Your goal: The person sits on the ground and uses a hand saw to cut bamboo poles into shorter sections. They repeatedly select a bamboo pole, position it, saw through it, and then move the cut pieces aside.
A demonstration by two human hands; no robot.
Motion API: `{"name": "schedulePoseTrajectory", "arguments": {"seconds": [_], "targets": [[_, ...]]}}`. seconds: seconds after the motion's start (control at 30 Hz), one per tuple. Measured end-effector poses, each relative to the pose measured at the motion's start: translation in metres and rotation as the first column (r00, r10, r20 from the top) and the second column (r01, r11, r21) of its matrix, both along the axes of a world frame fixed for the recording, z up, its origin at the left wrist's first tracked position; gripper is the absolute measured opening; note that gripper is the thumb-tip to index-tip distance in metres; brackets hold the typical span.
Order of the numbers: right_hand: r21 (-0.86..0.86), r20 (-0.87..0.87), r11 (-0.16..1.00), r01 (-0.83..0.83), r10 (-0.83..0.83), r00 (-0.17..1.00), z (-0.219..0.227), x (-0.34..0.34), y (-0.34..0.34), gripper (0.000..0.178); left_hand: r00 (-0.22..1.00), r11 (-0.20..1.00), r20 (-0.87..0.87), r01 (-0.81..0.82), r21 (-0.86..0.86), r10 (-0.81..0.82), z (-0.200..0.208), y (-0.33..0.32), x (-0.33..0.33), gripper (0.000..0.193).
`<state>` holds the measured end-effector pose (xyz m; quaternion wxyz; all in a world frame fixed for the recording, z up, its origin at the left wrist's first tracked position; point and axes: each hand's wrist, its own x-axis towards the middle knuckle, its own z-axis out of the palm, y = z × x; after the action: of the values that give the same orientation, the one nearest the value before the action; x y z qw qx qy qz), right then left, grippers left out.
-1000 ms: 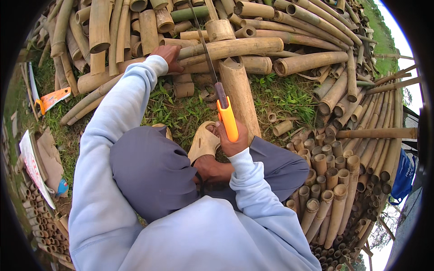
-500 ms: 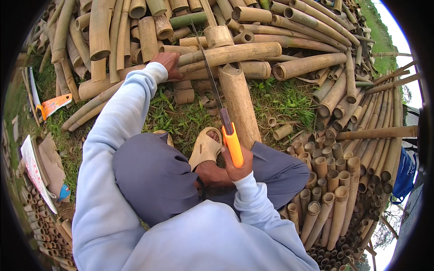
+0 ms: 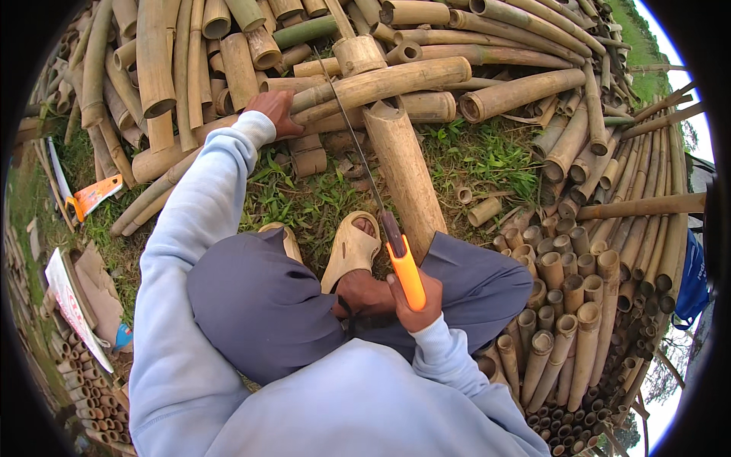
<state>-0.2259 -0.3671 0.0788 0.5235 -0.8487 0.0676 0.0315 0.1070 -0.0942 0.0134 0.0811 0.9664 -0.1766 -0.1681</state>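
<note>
My left hand [image 3: 274,112] is wrapped round a long dry bamboo pole [image 3: 407,81], which lies crosswise in front of me. In my right hand [image 3: 426,305], closed near my right thigh, is the orange handle of a hand saw [image 3: 406,274]. The saw's thin blade slants up and away to the left and crosses the pole just right of my left hand. From this angle I cannot tell how deep the blade sits. A thick bamboo post [image 3: 405,175] slopes toward me below the pole, and a short bamboo stub [image 3: 359,55] stands just behind it.
Cut bamboo pieces [image 3: 156,68] are heaped ahead. Bundled upright tubes [image 3: 560,358] stand at the right. On the grass [image 3: 487,167] lie short offcuts. A second orange-handled saw [image 3: 99,192] and a white-and-red sheet [image 3: 72,305] are at the left. My sandalled foot [image 3: 354,251] rests below the pole.
My right hand has drawn the saw back toward me and slightly right, so its handle sits lower. My left hand keeps its grip on the pole. The whole view has shifted a little.
</note>
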Motion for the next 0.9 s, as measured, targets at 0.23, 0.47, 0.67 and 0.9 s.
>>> {"name": "schedulePoseTrajectory", "arguments": {"seconds": [0.23, 0.47, 0.67, 0.9], "targets": [[0.029, 0.014, 1.000, 0.007, -0.008, 1.000, -0.038, 0.073, 0.012, 0.014, 0.999, 1.000, 0.049, 0.019, -0.019, -0.018, -0.005, -0.012, -0.002, 0.058], [-0.018, 0.089, 1.000, -0.012, 0.014, 0.996, -0.003, -0.015, -0.005, 0.017, 0.999, 0.999, 0.050, 0.004, -0.046, -0.001, -0.007, 0.004, -0.003, 0.057], [0.000, -0.121, 0.999, 0.035, -0.035, 0.992, -0.012, 0.041, -0.001, 0.018, 0.999, 0.999, 0.024, 0.030, -0.034, -0.030, -0.010, -0.006, -0.001, 0.060], [-0.038, 0.031, 0.999, -0.002, 0.003, 1.000, 0.000, -0.004, 0.002, 0.025, 0.999, 1.000, 0.033, 0.018, -0.014, -0.017, -0.011, 0.006, 0.003, 0.058]]}}
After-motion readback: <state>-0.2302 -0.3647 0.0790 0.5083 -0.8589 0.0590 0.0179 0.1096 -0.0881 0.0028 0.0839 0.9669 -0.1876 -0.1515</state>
